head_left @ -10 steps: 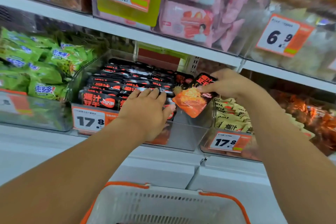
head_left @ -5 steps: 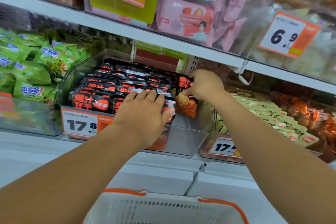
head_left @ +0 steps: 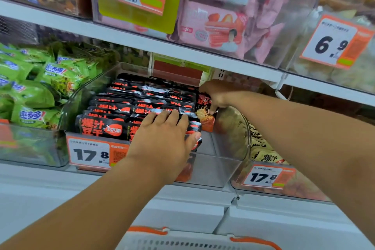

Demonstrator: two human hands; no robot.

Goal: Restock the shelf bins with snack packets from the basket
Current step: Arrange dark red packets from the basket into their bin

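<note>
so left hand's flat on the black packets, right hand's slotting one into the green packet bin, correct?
Not quite. In the head view the right hand puts its packet into the same clear bin as the black packets, at their right end. The left hand does rest flat on them.

This is a shop, in a snack aisle. White shelves [head_left: 142, 41] carry clear plastic bins [head_left: 215, 168] packed with wrapped goods: green packets [head_left: 36, 95] on the left, black-and-red packets [head_left: 113, 107] in the middle, pink packets [head_left: 219, 24] on the shelf above. Orange-and-white price tags [head_left: 91, 154] reading 17.8, 18.8 and 6.9 hang on the bin fronts. A white shopping basket with orange trim [head_left: 182, 241] sits at the near edge.
</note>
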